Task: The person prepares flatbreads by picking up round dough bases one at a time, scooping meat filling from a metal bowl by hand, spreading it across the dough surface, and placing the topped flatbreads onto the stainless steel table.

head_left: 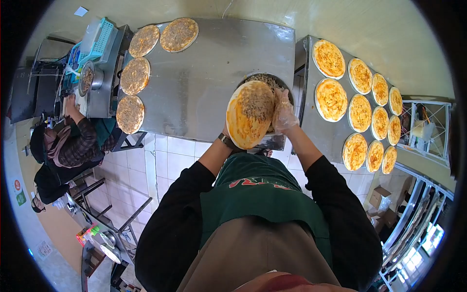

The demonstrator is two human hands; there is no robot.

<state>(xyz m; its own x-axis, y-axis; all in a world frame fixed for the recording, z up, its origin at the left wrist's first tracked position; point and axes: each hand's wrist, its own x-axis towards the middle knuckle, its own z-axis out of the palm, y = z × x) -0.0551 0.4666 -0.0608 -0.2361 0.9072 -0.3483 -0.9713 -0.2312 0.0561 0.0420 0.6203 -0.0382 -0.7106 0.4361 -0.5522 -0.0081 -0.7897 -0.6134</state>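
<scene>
A round flatbread (245, 124) with orange sauce is held tilted over a metal bowl (288, 92) of minced topping. Brown topping covers its upper part. My left hand (226, 134) supports the bread from below at its left edge, and its fingers are mostly hidden under the bread. My right hand (284, 113), in a clear plastic glove, is at the bread's right edge over the bowl, with its fingers bent together; whether topping is in them is hidden. Several topped breads (135, 75) lie along the left end of the metal table (194, 73).
On a right-hand table (311, 141) lie several sauced breads (331, 100). A co-worker (73, 141) is at the far left near a pot (95, 78) and a blue basket (103, 39). A white rack (425, 129) stands at the right wall.
</scene>
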